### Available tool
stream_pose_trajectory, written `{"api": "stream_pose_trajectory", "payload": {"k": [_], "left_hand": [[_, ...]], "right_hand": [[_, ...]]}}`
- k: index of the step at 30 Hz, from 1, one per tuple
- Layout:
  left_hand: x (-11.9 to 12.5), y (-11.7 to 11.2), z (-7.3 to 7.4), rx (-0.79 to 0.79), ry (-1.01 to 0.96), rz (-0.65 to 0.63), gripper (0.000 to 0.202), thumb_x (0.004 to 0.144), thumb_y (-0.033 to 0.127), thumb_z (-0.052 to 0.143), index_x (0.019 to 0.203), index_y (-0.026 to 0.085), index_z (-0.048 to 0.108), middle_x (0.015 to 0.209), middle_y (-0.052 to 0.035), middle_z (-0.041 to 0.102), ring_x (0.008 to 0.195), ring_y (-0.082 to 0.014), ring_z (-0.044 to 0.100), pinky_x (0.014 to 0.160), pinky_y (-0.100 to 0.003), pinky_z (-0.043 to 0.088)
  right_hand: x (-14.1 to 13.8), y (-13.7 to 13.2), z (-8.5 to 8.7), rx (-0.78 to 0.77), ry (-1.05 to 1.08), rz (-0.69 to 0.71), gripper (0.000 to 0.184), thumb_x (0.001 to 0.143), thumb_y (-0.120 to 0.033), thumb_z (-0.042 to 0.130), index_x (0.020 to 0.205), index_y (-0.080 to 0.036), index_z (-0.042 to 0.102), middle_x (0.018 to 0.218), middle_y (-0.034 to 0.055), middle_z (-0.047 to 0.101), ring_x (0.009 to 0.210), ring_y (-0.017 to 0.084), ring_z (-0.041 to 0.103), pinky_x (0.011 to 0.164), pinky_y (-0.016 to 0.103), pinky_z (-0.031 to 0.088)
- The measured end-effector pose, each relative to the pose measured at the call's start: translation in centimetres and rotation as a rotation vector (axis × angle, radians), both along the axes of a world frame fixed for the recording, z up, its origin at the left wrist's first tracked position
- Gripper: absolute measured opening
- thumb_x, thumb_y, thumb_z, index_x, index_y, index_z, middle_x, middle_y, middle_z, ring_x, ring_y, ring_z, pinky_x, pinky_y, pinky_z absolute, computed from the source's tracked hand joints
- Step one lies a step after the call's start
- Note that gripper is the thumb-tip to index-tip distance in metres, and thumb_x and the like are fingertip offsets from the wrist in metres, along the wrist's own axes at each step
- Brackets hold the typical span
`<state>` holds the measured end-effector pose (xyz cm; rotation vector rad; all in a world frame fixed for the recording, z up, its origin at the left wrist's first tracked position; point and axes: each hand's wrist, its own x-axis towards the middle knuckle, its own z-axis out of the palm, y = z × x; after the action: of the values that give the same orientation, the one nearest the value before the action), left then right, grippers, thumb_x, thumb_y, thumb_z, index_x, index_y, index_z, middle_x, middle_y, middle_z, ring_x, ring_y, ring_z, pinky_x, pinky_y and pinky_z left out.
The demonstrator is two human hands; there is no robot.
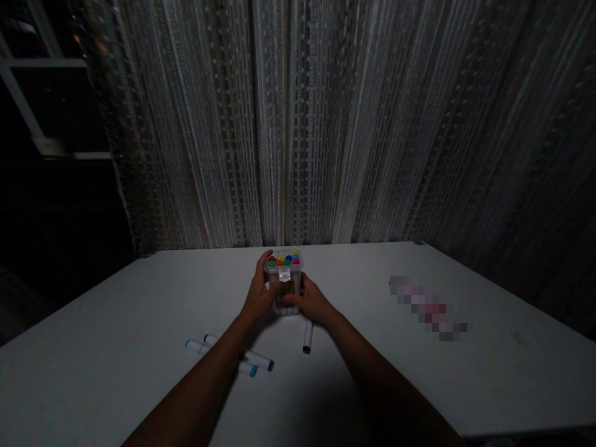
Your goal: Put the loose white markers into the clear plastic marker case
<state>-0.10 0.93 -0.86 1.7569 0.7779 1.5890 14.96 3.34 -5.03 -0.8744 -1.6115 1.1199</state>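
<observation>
Two hands on clear marker box (284, 273), upright near far middle of white table (116, 347). Left hand (259, 297) clasps box's left side, fingers curled round it; right hand (311, 302) grips right side, thumb across front. Box packed with markers standing on end, coloured caps up: red, green, yellow, blue, pink. Two loose markers (258, 360) lie side by side under left forearm, teal and purple ends. One more marker (308, 337) just below right hand. Beaded string curtain (326, 124) behind table.
</observation>
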Motion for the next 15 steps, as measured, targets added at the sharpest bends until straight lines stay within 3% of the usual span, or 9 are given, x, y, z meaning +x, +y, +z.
{"api": "stream_pose_trajectory", "payload": {"k": [15], "left_hand": [[-0.51, 0.09, -0.11, -0.043, -0.009, -0.088, 0.068, 0.074, 0.033, 0.064, 0.131, 0.021, 0.028, 0.122, -0.0101, 0.051, 0.107, -0.0238, 0.055, 0.092, -0.037, 0.044]], "right_hand": [[-0.05, -0.25, 0.14, -0.013, 0.018, 0.0, 0.058, 0.06, -0.026, 0.075, 0.112, -0.023, 0.049, 0.104, 0.0036, 0.063, 0.093, 0.022, 0.061, 0.084, 0.04, 0.049]]}}
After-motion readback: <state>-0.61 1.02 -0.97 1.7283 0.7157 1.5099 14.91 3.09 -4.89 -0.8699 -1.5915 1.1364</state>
